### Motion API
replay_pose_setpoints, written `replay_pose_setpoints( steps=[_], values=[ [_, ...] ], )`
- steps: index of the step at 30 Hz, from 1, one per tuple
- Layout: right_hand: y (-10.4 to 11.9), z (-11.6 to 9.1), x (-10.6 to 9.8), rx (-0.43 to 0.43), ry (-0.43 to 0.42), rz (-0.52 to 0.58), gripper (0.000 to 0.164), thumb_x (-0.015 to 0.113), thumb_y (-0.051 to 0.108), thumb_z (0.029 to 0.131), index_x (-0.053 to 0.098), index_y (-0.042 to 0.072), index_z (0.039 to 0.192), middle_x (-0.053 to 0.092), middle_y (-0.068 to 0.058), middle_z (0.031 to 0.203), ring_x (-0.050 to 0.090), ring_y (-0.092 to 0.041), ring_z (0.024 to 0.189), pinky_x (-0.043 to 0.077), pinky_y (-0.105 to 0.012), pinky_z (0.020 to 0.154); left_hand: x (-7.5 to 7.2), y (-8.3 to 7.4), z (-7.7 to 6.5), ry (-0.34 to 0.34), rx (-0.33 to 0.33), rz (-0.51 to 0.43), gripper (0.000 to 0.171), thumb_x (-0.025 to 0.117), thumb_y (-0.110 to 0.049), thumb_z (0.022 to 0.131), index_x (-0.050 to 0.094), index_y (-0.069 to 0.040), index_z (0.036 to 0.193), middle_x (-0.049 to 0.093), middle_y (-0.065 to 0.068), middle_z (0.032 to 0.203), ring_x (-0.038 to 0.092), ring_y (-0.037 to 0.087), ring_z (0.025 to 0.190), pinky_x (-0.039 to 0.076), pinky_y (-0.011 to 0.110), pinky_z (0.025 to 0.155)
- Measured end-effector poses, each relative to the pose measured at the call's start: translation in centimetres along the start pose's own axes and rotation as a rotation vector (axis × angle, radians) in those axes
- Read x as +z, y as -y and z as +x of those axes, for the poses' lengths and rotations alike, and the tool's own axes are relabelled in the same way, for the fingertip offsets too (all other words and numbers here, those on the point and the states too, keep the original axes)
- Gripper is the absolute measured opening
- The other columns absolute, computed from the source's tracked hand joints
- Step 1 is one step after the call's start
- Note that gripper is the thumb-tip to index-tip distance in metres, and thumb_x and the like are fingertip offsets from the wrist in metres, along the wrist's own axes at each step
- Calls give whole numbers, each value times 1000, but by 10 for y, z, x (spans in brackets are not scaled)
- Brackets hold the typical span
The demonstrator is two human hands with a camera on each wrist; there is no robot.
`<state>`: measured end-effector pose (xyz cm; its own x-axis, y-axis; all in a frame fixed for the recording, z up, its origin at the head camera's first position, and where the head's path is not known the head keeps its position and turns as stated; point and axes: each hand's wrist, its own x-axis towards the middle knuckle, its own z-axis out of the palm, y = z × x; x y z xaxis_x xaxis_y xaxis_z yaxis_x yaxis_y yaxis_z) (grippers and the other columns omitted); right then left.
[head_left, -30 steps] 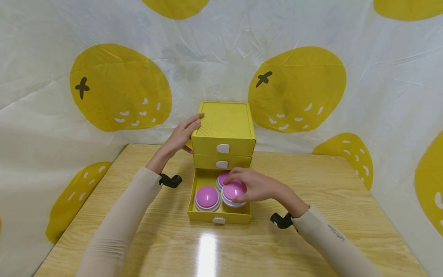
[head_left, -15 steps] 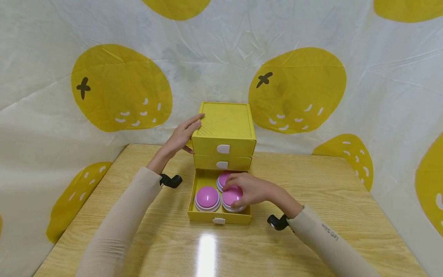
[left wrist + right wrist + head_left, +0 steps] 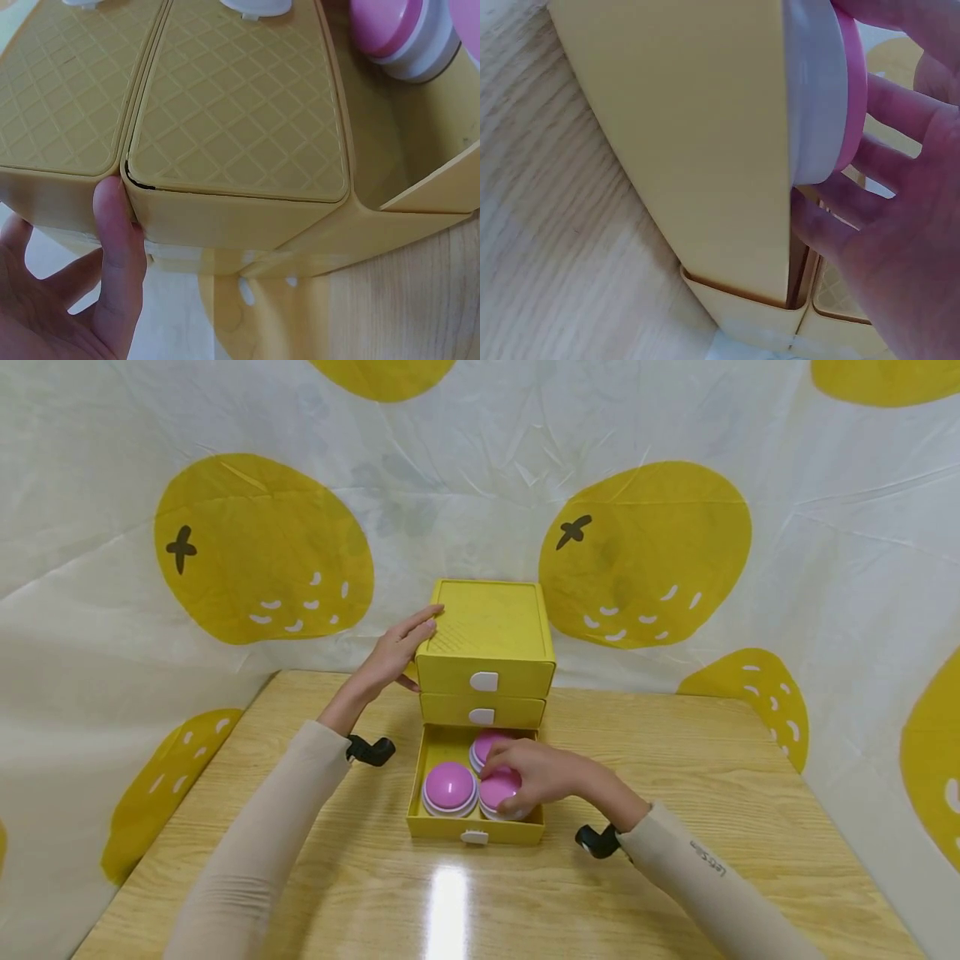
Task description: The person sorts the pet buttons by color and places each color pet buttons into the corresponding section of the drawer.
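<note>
A yellow mini drawer cabinet with white tab handles stands on the table, its bottom drawer pulled out. My left hand rests against the cabinet's left side, fingertips at the top edge; in the left wrist view its thumb touches the seam beside a drawer front. Inside the drawer, my right hand grips a pink dome push button with a white base, at the front right. A second push button sits front left. Behind the right hand is a third push button, partly hidden.
The wooden table extends on both sides and in front of the cabinet. A white cloth with yellow fruit prints hangs behind and at the sides. Black wrist cameras show below both hands.
My right hand has lowered the push button into the drawer's front right and shifted it slightly left, next to the front-left one. The left hand has stayed in place.
</note>
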<state>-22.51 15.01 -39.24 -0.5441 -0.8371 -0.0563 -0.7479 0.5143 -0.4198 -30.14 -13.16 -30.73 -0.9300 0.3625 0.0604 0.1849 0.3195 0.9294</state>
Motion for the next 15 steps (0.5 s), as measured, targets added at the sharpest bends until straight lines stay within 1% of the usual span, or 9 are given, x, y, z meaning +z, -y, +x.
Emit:
replay_pose_setpoints(
  steps=[4, 7, 10, 15],
  values=[
    [0, -1, 4, -9, 2, -7, 50, 78, 33, 82, 73, 10, 127, 66, -8, 129, 61, -24, 120, 52, -39, 102, 0, 0, 0, 1, -6, -2, 54, 40, -44, 111, 32, -33, 164, 26, -2, 172, 37, 29, 152, 63, 51, 63],
    [-1, -2, 6, -8, -7, -20, 50, 78, 32, 82, 74, 10, 127, 66, -9, 131, 59, -26, 124, 49, -45, 109, 0, 0, 0, -2, -3, 1, 54, 40, -45, 111, 33, -33, 163, 26, -2, 172, 37, 28, 151, 63, 51, 62],
    [-3, -3, 9, -13, -22, -37, 49, 79, 31, 81, 74, 10, 126, 66, -9, 132, 58, -28, 126, 47, -48, 111, 0, 0, 0, -7, 3, 5, 54, 41, -44, 111, 33, -32, 163, 27, -2, 172, 38, 29, 151, 63, 51, 62],
    [-5, -4, 11, -17, -40, -43, 49, 80, 30, 81, 75, 11, 125, 67, -8, 132, 57, -28, 128, 46, -49, 113, 0, 1, 0, -6, 3, 3, 54, 40, -44, 111, 33, -32, 163, 27, -1, 172, 37, 30, 151, 63, 50, 61]
  ],
)
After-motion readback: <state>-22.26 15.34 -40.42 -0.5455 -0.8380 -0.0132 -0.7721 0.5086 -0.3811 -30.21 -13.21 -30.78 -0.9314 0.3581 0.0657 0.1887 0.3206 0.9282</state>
